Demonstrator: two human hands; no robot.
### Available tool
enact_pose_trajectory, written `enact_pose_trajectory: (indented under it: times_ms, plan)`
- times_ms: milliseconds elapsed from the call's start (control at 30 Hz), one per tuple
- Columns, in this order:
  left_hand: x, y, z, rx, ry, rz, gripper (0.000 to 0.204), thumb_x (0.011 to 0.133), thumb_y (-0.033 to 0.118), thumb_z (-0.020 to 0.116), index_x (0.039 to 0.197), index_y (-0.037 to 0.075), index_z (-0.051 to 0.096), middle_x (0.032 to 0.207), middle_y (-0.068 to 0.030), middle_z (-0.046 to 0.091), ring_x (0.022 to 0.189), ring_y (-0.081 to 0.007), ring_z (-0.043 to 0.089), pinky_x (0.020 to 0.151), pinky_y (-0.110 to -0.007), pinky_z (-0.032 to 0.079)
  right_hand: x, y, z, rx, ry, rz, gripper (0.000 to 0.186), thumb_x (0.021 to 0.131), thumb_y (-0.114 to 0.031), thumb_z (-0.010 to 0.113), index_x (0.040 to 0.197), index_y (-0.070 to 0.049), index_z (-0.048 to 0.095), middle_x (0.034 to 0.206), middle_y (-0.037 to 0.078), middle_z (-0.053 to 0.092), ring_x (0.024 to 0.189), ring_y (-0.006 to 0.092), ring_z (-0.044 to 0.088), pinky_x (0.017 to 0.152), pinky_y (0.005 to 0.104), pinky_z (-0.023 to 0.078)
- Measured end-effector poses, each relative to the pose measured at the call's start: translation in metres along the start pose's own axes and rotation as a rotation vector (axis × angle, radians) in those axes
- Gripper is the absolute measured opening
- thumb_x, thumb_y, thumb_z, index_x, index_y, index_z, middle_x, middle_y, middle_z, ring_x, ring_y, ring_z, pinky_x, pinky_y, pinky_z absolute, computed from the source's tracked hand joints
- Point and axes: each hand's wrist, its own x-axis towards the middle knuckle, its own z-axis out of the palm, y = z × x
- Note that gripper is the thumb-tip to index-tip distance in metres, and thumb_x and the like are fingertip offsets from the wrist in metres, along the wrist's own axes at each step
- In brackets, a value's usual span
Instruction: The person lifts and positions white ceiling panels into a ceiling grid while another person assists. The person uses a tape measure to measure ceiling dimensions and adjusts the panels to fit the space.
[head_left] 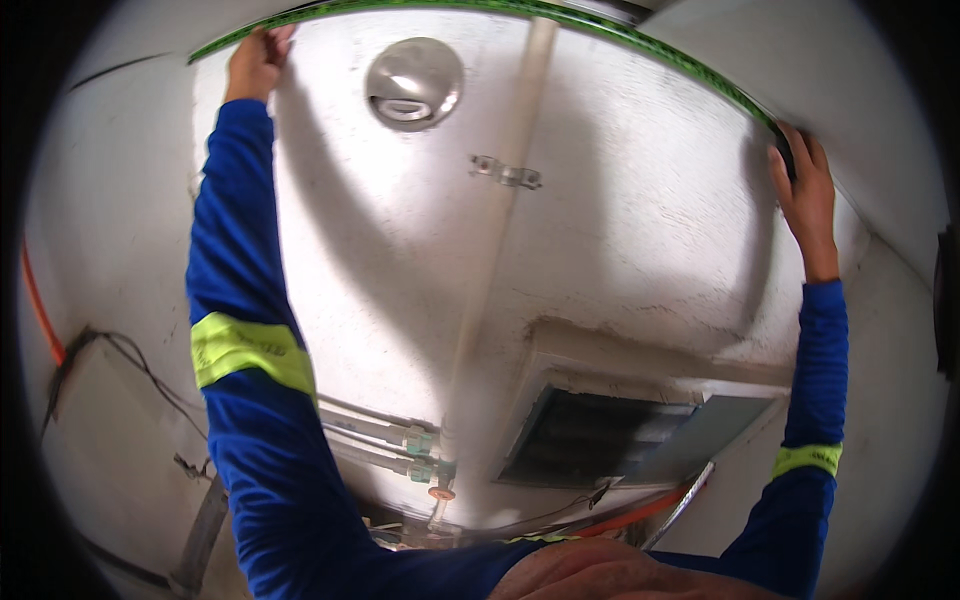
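A long, narrow green strip [640, 40] with dark markings runs along the top of the white wall, bowed by the lens. My left hand [256, 68] is raised near its left end, fingers bent and closed at the strip's edge. At the other end my right hand [808, 190] reaches up, its fingers and thumb around a dark end piece of the strip. Exactly how the fingertips grip is partly hidden on both sides. Between my arms, a round shiny metal cover [414, 84] sits on the wall, beside a pale vertical pipe [500, 220] held by a metal clamp [506, 173].
A recessed dark-faced box [590, 440] is set in the lower wall. Pipes with green fittings [420, 455] and a red-handled valve [441, 494] lie left of it. An orange conduit [42, 305] and dark cables [140, 350] hang at the left wall.
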Motion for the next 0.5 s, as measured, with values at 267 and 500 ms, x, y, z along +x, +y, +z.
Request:
enact_pose_trajectory:
  times_ms: [267, 500]
  plan:
    - [-0.032, 0.018, 0.018, 0.158, 0.021, -0.01, 0.022, 0.109, 0.012, 0.045, 0.122, -0.003, 0.055, 0.124, -0.0188, 0.068, 0.117, -0.0334, 0.07, 0.093, -0.036, 0.06, 0.005, -0.026, 0.014, -0.145, 0.149, 0.046, 0.042, 0.1, -0.04, 0.063, 0.136, -0.017, 0.065, 0.122, 0.011, 0.068, 0.107, 0.0311, 0.067, 0.085, 0.0429, 0.058]
    - [-0.032, 0.018, 0.018, 0.159, 0.036, -0.025, 0.022, 0.109, 0.013, 0.046, 0.123, -0.002, 0.055, 0.125, -0.0183, 0.068, 0.119, -0.0334, 0.069, 0.094, -0.037, 0.061, 0.002, -0.025, 0.025, -0.125, 0.143, 0.072, 0.043, 0.099, -0.039, 0.065, 0.134, -0.015, 0.066, 0.122, 0.01, 0.068, 0.112, 0.0304, 0.066, 0.087, 0.0424, 0.059]
